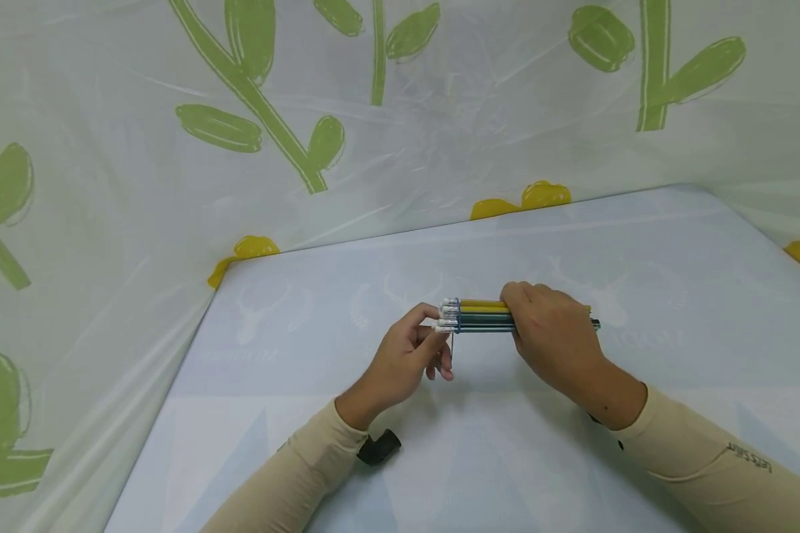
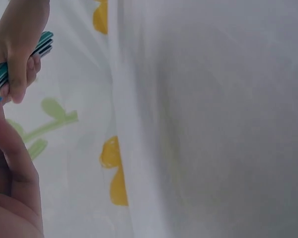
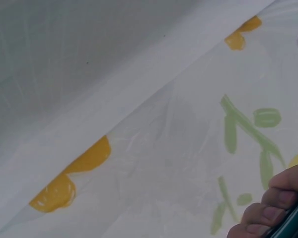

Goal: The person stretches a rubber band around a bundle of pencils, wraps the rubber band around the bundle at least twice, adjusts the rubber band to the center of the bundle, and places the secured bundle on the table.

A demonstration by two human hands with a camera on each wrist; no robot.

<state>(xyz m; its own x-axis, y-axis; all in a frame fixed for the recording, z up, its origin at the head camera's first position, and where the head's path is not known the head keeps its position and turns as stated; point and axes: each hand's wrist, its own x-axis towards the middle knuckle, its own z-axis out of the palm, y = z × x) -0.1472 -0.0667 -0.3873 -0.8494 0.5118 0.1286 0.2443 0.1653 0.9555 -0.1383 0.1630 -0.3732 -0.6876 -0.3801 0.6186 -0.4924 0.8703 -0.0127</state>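
My right hand (image 1: 553, 337) wraps over a bundle of pencils (image 1: 487, 317), yellow and dark green, lying level above the table. Their white eraser ends with silver ferrules point left, and their other ends stick out past the right hand. Around the pencils near the ferrules goes a blue rubber band (image 1: 458, 315); a thin strand of it hangs down to the left fingers. My left hand (image 1: 403, 355) is at the eraser ends, thumb and index finger close about them, holding the band. In the right wrist view, curled fingers (image 3: 268, 213) grip a dark green pencil (image 3: 290, 223).
The white table (image 1: 253, 444) carries faint deer-head prints. Behind it hangs a pale sheet (image 1: 440, 148) with green leaves and yellow shapes, meeting the table's back edge. A black device (image 1: 378, 447) sits at the left wrist, by the beige sleeve (image 1: 307, 466).
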